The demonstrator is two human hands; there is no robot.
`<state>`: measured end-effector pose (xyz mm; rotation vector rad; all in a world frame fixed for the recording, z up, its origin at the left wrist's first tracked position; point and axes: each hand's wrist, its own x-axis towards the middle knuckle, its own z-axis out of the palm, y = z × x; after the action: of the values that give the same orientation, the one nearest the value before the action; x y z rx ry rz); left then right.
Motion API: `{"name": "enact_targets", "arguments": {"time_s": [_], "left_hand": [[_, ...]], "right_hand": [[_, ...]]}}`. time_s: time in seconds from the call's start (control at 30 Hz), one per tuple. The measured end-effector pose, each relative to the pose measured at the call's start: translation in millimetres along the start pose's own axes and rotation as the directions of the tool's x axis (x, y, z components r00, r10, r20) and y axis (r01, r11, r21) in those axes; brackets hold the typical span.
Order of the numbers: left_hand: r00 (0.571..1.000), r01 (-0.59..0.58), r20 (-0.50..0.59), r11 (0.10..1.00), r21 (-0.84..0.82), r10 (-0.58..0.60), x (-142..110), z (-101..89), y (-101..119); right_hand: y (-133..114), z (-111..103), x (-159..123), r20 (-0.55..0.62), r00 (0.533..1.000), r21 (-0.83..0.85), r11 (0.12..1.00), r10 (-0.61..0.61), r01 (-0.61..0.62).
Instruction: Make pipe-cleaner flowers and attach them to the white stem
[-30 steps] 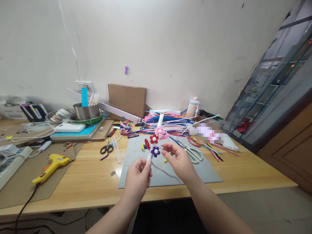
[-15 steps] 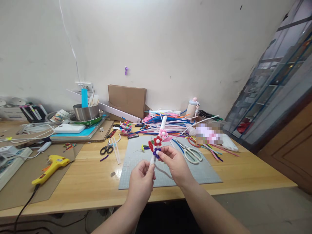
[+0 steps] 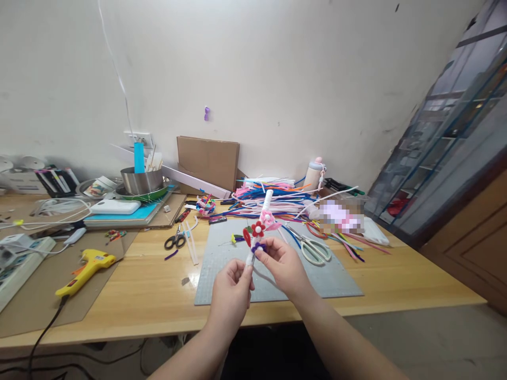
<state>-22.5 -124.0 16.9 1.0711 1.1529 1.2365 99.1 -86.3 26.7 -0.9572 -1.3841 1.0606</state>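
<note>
Hands: two, left hand [image 3: 232, 290] and right hand [image 3: 285, 268]. White stem [image 3: 268, 199]: one. Flowers on it: three, pink flower [image 3: 267, 217], red flower [image 3: 257, 229], purple flower [image 3: 259, 248]. Scissors: two, black-handled pair [image 3: 175, 241], pale-handled pair [image 3: 316, 251]. Glue gun [image 3: 85, 270]: one. Bottle [image 3: 314, 177]: one. Mat [image 3: 214, 279]: one.

A single view, the head camera, looks from the person's own eye level forward and down over the desk [image 3: 158, 295], whose near edge crosses the lower part of the frame. The wall [image 3: 253, 68] faces it and fills the upper half. Both hands [image 3: 232, 290] come in from the bottom edge and sit below centre, much nearer than the wall. The doorway side [image 3: 455, 116] slants at upper right; no second view shares the scene.
</note>
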Motion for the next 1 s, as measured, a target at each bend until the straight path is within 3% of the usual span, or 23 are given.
{"name": "enact_targets", "arguments": {"time_s": [0.1,0.33,0.8,1.0], "left_hand": [[1.0,0.026,0.011,0.999,-0.027,-0.025,1,0.3,1],[0.998,0.064,0.032,0.994,-0.087,-0.061,5,-1.6,0],[0.998,0.052,0.043,0.994,-0.093,-0.048,-3,3.4,5],[0.995,0.093,0.034,0.99,-0.103,-0.09,0,-0.2,5]], "right_hand": [[0,1,-2,-0.045,0.998,-0.029,0.999,-0.032,0.031],[-12,-1,0,0.023,0.993,0.144,0.982,0.116,-0.118],[-5,2,1,-0.03,0.994,0.171,0.981,0.102,-0.096],[-4,0,-3,0.067,0.978,0.422,0.883,0.195,-0.205]]}}
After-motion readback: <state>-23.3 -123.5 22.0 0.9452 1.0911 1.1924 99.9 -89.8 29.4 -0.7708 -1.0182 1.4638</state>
